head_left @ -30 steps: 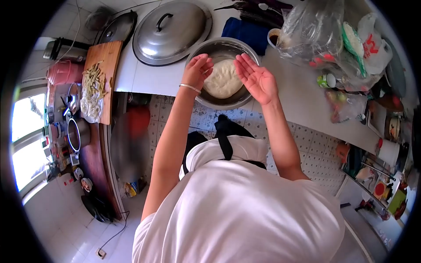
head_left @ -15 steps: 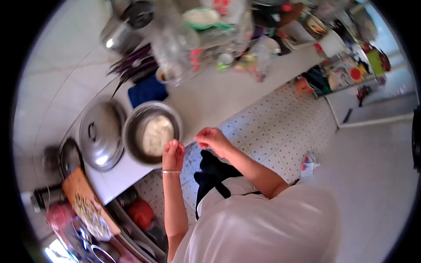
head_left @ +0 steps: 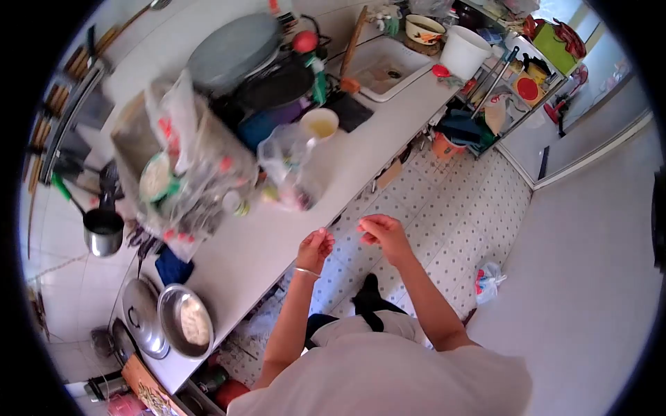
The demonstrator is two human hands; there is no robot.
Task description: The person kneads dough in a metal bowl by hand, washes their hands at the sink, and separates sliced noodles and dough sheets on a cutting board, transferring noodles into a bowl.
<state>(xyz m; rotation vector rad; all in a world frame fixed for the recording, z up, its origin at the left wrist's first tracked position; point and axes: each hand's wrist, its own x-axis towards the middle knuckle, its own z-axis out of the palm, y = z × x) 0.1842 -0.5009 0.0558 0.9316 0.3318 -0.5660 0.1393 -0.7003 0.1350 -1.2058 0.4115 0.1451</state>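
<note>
My left hand [head_left: 316, 250], with a bangle on its wrist, hovers by the counter's front edge. Its fingers are curled in, and I see nothing in them. To its right, over the floor, is my right hand [head_left: 383, 237], its fingers loosely bent and slightly apart, holding nothing visible. Neither hand touches the other or the counter [head_left: 260, 253]. Down at the lower left, a metal bowl [head_left: 166, 315] holds a pale lump of dough [head_left: 195, 323]. A metal lid [head_left: 142, 326] lies beside the bowl.
A bulky bin with plastic bags [head_left: 201, 139] stands on the counter, near a cup of yellowish liquid [head_left: 320, 125]. Further along are a sink [head_left: 402, 59] and a white bucket [head_left: 465, 52]. A shelf rack [head_left: 517, 83] and a plastic bag [head_left: 489, 283] stand by the floor's far side.
My view has shifted along the counter toward the sink. The bowl and lid now sit lower left, farther from my hands. My hands have moved away from the bowl, still without anything visible in them.
</note>
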